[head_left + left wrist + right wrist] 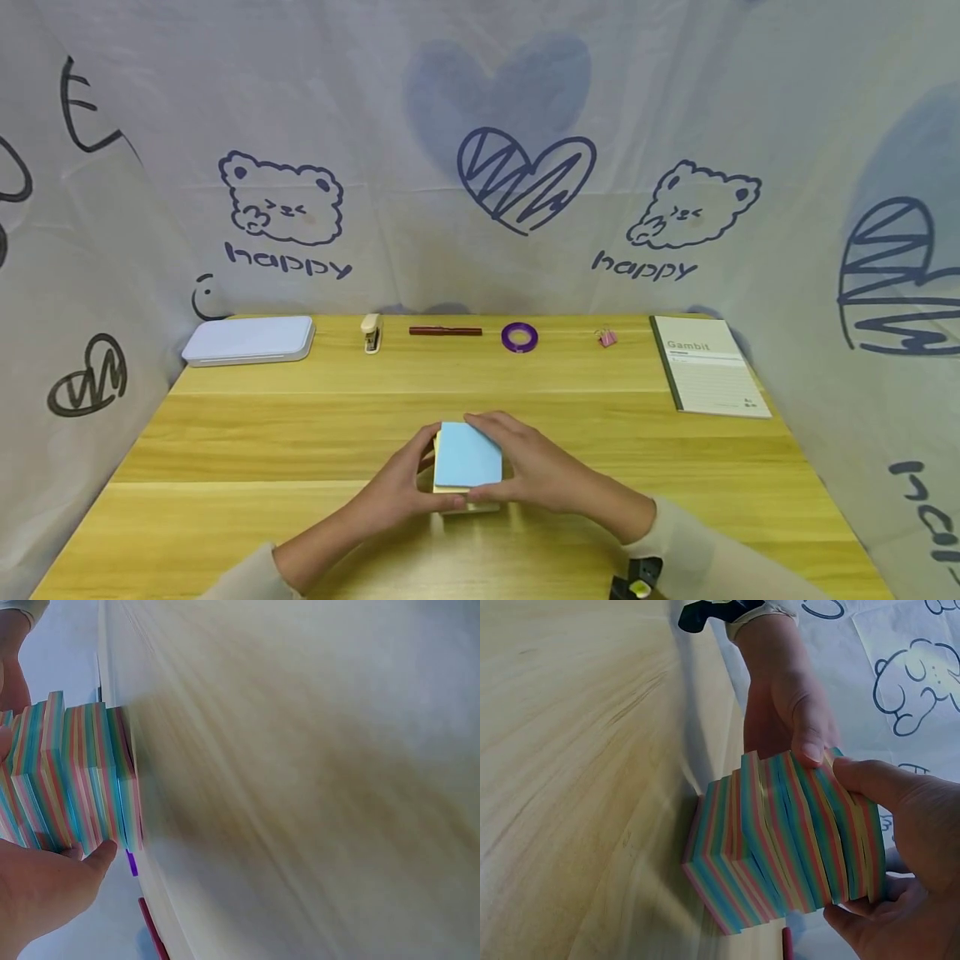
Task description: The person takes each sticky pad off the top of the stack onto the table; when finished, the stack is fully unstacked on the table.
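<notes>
You see the sticky-note block (467, 457) at lower centre, blue sheet on top (rainbow-striped, skewed sides), resting on the wood.

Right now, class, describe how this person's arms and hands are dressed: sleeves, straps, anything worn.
Both hands are bare, without gloves or rings that I can see. The left hand comes out of a pale cream sleeve. The right hand has a matching cream cuff, and below it sits a black strapped device with a yellow-green spot.

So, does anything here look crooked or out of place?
Yes. The block of coloured note paper held between the left hand and the right hand is askew: its layers have slid into uneven steps. The items along the table's far edge look orderly.
</notes>
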Available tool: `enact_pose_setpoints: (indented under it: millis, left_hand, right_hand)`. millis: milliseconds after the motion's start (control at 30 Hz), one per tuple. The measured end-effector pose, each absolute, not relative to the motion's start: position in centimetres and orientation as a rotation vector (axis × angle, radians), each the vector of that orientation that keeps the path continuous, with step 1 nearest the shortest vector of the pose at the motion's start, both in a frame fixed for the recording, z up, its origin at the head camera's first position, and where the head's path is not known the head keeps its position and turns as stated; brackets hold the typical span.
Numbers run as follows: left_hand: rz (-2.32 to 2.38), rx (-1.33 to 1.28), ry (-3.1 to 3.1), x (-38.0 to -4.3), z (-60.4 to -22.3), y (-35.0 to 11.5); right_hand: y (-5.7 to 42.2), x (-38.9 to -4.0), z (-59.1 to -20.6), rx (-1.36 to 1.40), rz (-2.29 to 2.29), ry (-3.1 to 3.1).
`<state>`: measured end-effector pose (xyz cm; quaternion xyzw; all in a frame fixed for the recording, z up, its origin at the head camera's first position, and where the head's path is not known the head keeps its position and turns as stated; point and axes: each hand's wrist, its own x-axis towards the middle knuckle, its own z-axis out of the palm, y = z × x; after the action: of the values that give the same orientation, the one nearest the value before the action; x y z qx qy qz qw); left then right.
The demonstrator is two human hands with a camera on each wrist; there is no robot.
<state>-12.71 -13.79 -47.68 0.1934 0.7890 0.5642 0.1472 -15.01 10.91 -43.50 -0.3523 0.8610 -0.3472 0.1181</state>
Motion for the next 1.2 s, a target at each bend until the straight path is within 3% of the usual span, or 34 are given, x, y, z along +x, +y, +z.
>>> enact_pose_setpoints:
  millis: [600, 967, 1200]
  left_hand:
    - [1.579, 0.592, 2.320, -12.9, -47.7, -13.9]
    - [1.588, 0.595, 2.302, -12.8, -47.6, -13.9]
    - [1.586, 0.619, 2.307, -12.9, -47.8, -14.0]
  right_hand:
    - [13.3, -19.2, -42.9, -0.951, -1.117, 2.512]
    - [14.9, -26.2, -46.3, -0.798, -1.093, 2.597]
    - [14.9, -28.8, -49.2, -0.703, -1.073, 2.576]
